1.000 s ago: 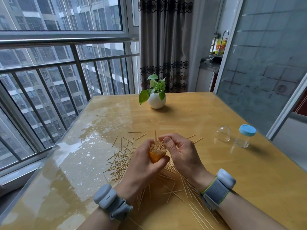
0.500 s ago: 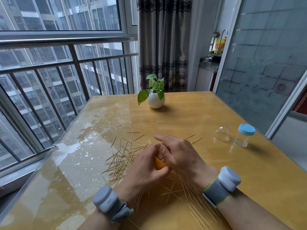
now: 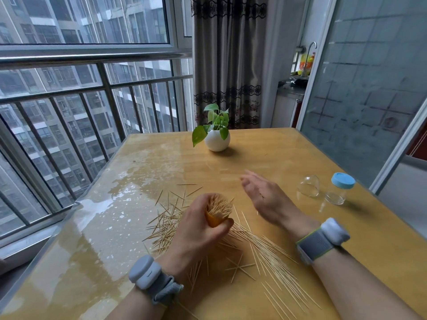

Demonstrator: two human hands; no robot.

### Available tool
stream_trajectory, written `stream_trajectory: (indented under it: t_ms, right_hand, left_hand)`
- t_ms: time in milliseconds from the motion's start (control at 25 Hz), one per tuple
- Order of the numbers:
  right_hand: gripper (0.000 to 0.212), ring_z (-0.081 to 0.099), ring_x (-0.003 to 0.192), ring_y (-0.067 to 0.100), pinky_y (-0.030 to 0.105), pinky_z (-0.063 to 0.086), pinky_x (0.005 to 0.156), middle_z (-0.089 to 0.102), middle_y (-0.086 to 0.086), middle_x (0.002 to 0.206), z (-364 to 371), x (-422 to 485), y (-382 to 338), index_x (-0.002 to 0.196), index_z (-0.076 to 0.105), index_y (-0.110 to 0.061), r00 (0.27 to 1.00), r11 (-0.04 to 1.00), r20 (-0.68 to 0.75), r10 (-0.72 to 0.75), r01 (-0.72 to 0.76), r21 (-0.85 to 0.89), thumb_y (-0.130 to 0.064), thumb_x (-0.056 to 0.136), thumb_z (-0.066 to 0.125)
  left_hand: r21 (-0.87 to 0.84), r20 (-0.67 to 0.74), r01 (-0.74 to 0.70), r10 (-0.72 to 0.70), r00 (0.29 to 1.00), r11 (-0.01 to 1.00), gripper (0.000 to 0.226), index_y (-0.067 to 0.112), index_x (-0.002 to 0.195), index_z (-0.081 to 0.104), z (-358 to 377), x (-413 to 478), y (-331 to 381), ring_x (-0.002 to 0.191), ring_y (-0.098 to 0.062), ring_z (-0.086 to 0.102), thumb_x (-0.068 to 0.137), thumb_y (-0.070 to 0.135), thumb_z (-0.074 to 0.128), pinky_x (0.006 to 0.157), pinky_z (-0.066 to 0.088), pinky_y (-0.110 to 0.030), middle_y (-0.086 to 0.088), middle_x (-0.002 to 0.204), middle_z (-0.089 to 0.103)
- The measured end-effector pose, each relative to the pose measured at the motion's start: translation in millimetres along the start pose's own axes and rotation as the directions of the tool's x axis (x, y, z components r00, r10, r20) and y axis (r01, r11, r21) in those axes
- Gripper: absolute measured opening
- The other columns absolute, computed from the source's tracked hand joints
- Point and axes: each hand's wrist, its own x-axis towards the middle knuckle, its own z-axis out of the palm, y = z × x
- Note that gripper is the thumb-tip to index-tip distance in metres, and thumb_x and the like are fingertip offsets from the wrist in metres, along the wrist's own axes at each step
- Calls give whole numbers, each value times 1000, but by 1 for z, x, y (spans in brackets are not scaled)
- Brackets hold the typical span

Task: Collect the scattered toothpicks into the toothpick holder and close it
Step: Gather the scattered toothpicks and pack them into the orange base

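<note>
Yellow wooden table (image 3: 300, 158) beside a railed window. Near its middle, orange holder (image 3: 213, 222), bristling with toothpicks (image 3: 219, 205), clamped in the curled fingers of the left hand (image 3: 196, 235). Just right of it, not touching, right hand (image 3: 265, 199), fingers loose and apart, empty, slightly blurred. Under and around both, loose picks (image 3: 272, 257) strewn across the wood. Farther right, clear dome (image 3: 308, 187) beside a blue-capped jar (image 3: 339, 191). At the far end, potted plant (image 3: 217, 137). Grey bands (image 3: 147, 272) on both wrists.
</note>
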Motion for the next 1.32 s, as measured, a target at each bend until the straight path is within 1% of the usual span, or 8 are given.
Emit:
stream_trajectory:
  t_ms: [160,440,720,880,1000,1080,1200,1320]
  right_hand:
    - [51,18,148,25,34,16,117,27,14,158,8,9,33,145,38,-10,936,877,175,306,-205,-435,-40,106,25]
    - [53,37,136,28,37,30,113,42,14,145,26,-24,-11,138,42,-9,908,853,286,305,-127,-507,-46,104,26]
    - [50,42,135,30,41,34,111,45,12,148,98,100,-73,140,45,-11,928,959,371,-37,137,-246,-38,98,42]
    - [28,49,113,33,40,42,93,54,14,118,129,128,-76,105,55,-11,913,900,402,-70,232,-370,-34,93,43]
    - [25,48,108,28,37,41,89,53,9,112,126,104,-71,100,56,-12,898,892,395,-196,330,-309,-31,93,42]
    - [29,47,109,24,36,41,92,53,9,117,119,79,-68,109,59,-10,875,888,404,-268,387,-249,-28,94,42]
    - [38,45,114,22,34,39,98,52,9,123,109,40,-68,122,57,-8,844,863,410,-346,457,-213,-28,94,41]
    - [39,46,111,24,34,38,99,53,11,121,101,14,-70,121,57,-8,813,833,433,-388,511,-212,-28,91,42]
  left_hand:
    - [16,-111,48,-46,993,999,45,24,114,60,-20,7,-5,81,-1,62,75,31,82,68,52,-18,12,95,65]
    - [-89,-188,209,-223,957,974,43,24,114,56,-86,21,-29,78,-8,64,79,23,81,60,52,-18,7,95,63]
    - [-6,-133,423,-420,898,906,51,21,108,53,-131,-3,-84,84,-16,65,71,22,87,66,46,-21,1,94,64]
    - [42,-75,444,-440,895,895,63,25,118,48,-130,-14,-86,85,-15,64,69,29,88,69,47,-21,0,100,64]
    - [0,-29,457,-457,889,889,117,28,152,21,-136,-21,-85,112,-21,61,58,47,89,96,52,-35,-9,137,51]
    - [-4,-147,414,-410,900,910,132,27,157,6,-139,-26,-75,138,-22,41,57,71,79,116,32,-41,-5,159,29]
    - [185,-418,159,-69,906,970,93,12,151,30,-132,-39,-43,137,-15,42,80,64,60,112,33,-28,-5,151,44]
    - [257,-171,30,15,985,966,55,17,140,47,-99,-46,-13,113,-13,61,89,35,48,98,50,-31,-1,125,63]
